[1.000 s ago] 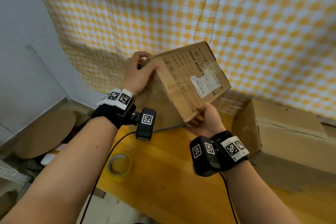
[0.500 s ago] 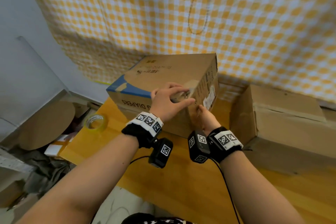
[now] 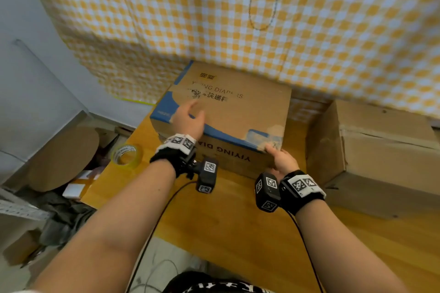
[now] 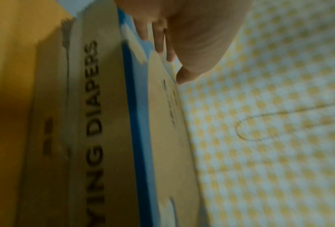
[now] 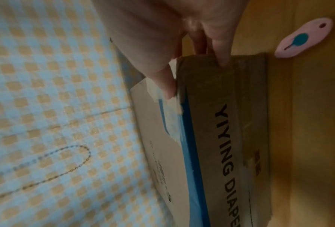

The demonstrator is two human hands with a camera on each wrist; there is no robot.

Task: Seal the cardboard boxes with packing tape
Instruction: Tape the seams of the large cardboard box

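A brown cardboard box [image 3: 238, 114] with blue trim and "YIYING DIAPERS" print lies flat on the wooden table [image 3: 238, 221], its flaps down. My left hand [image 3: 188, 119] rests on the box top near the left edge, fingers straight; in the left wrist view the left hand [image 4: 182, 38] lies along the top of the box [image 4: 108, 122]. My right hand [image 3: 279, 159] grips the near right corner. In the right wrist view its thumb [image 5: 166, 86] sits on the top edge and its fingers [image 5: 219, 50] on the end face of the box [image 5: 221, 138]. A roll of clear tape [image 3: 126, 157] lies left of the box.
A second, plain cardboard box [image 3: 381, 154] stands at the right on the table. A pink cutter [image 5: 302, 40] lies on the wood beside the box. A yellow checked curtain [image 3: 262, 19] hangs behind. Clutter and a round board [image 3: 64, 157] fill the floor at left.
The box, held tilted in the air a second ago, now lies flat on the table. My left hand slid left across its top; my right hand stays at the near right corner.
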